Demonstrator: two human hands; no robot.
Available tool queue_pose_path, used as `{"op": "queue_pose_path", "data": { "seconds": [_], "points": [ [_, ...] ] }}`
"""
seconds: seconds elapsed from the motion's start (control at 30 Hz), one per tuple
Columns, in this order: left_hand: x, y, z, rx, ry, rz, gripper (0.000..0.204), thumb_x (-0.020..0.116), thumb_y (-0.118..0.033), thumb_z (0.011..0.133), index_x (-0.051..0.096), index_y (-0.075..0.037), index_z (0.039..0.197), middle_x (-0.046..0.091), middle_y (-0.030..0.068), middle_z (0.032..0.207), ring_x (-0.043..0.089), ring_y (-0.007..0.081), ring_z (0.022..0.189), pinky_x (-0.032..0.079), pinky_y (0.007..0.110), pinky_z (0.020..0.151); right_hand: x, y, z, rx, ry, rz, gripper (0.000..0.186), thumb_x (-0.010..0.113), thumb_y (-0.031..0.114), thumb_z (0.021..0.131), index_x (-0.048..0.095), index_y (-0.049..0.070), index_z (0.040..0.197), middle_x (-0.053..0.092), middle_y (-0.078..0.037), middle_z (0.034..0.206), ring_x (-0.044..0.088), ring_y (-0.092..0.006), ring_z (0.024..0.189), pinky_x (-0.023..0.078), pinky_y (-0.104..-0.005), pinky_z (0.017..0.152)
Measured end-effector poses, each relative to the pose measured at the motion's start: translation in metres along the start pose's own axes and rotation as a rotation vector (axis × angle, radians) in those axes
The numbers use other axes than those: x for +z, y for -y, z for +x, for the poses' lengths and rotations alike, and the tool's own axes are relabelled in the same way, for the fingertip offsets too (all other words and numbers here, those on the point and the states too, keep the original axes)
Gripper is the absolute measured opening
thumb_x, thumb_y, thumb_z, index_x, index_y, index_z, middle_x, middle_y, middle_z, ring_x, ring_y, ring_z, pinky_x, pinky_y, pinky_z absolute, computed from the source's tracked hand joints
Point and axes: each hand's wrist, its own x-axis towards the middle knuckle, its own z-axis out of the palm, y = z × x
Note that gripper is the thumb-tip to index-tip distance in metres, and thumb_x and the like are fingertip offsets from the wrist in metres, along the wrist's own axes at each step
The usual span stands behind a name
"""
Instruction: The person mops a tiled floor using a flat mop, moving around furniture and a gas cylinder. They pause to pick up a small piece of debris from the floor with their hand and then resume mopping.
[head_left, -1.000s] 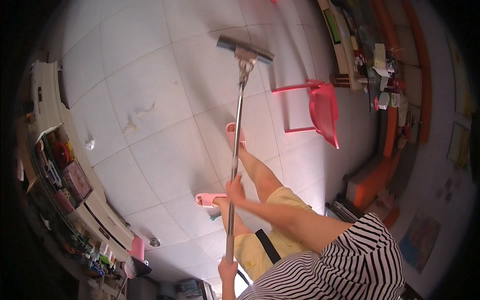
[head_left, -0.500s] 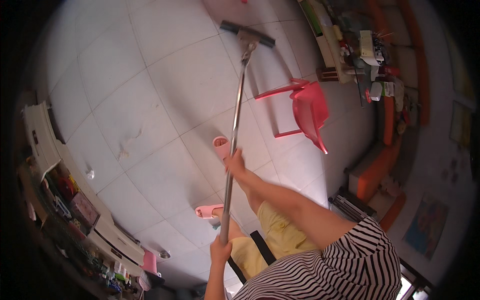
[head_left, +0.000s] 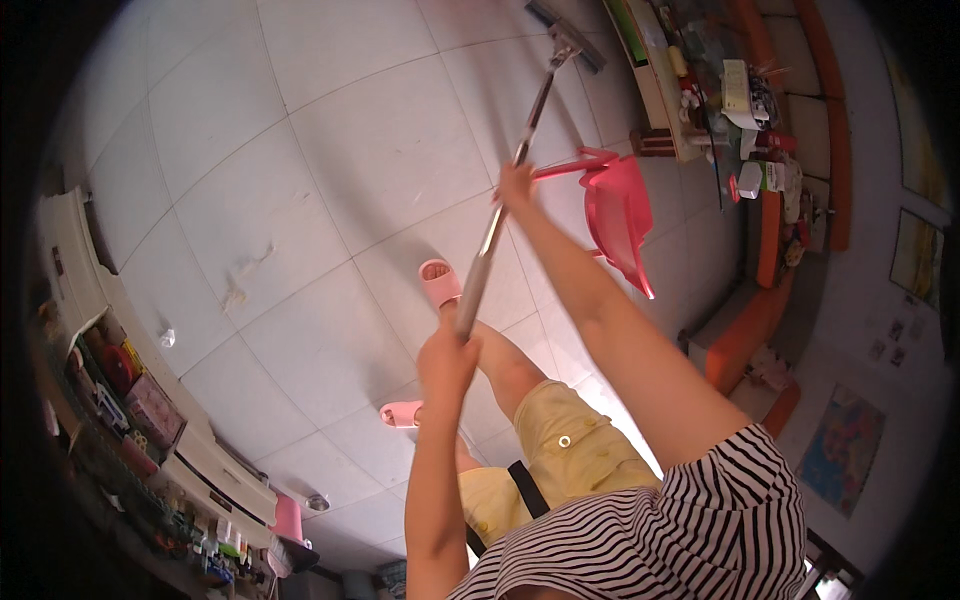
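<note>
I am gripping the mop pole (head_left: 500, 215) with my left hand (head_left: 447, 362) low and right hand (head_left: 516, 186) high, keeping the head (head_left: 566, 22) flat on the floor (head_left: 330, 160).

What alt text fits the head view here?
A person grips a long metal-handled floor squeegee with both hands, right hand higher, left hand lower, its head on a white tiled floor beside a pink plastic chair.

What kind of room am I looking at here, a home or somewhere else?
Most likely a lived-in room of a home. The floor is large pale tiles, a pink plastic chair stands beside a cluttered table, and an orange sofa runs along the wall. Both hands hold a long-handled floor squeegee.
</note>
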Motion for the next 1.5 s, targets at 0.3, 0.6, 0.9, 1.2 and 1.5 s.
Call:
{"op": "queue_pose_path", "data": {
  "seconds": [0.3, 0.6, 0.9, 1.2, 1.5],
  "points": [
    [-0.047, 0.205, -0.328, -0.608, -0.040, 0.227, 0.021, 0.063, -0.017, 0.062, 0.054, 0.000, 0.070, 0.057, 0.0215, 0.068, 0.056, 0.0404, 0.069, 0.043, 0.046, 0.059, 0.048, -0.152, -0.408, 0.181, 0.197, -0.072, 0.026, 0.044, 0.023, 0.087, 0.032, 0.003, 0.099, 0.056, -0.020, 0.074, 0.059, -0.0331, 0.064, 0.046, -0.0434, 0.054],
    [-0.033, 0.241, -0.492, -0.740, -0.130, 0.027, 0.017, 0.063, -0.014, 0.058, 0.059, -0.002, 0.070, 0.057, 0.0188, 0.062, 0.058, 0.0375, 0.065, 0.045, 0.043, 0.058, -0.001, -0.182, -0.518, 0.358, 0.738, 0.017, 0.029, 0.055, 0.016, 0.080, 0.034, -0.001, 0.092, 0.055, -0.011, 0.061, 0.058, -0.0205, 0.047, 0.046, -0.0318, 0.043],
    [0.013, 0.109, -0.227, -0.344, -0.142, -0.290, 0.027, 0.059, -0.022, 0.072, 0.055, -0.003, 0.092, 0.061, 0.0199, 0.078, 0.058, 0.0387, 0.072, 0.046, 0.045, 0.066, 0.045, -0.077, -0.223, -0.219, 0.199, -0.166, 0.034, 0.058, 0.013, 0.077, 0.035, -0.004, 0.094, 0.053, -0.015, 0.067, 0.056, -0.0222, 0.043, 0.046, -0.0344, 0.037],
    [-0.032, 0.243, -0.341, -0.446, -0.233, -0.188, 0.028, 0.060, -0.023, 0.071, 0.057, -0.007, 0.094, 0.060, 0.0193, 0.071, 0.059, 0.0363, 0.069, 0.046, 0.044, 0.062, 0.107, -0.140, -0.391, -0.047, 0.277, -0.256, 0.041, 0.046, 0.010, 0.075, 0.028, -0.005, 0.109, 0.057, -0.022, 0.071, 0.057, -0.0274, 0.046, 0.049, -0.0364, 0.043],
    [-0.031, 0.399, -0.666, -0.963, -0.216, 0.101, 0.021, 0.066, -0.014, 0.058, 0.058, -0.003, 0.074, 0.060, 0.0146, 0.067, 0.060, 0.0320, 0.064, 0.046, 0.038, 0.060, 0.074, -0.300, -0.752, 0.230, 0.556, -0.353, 0.028, 0.045, 0.009, 0.079, 0.025, 0.001, 0.098, 0.051, -0.016, 0.064, 0.055, -0.0241, 0.046, 0.045, -0.0353, 0.038]
  ]
}}
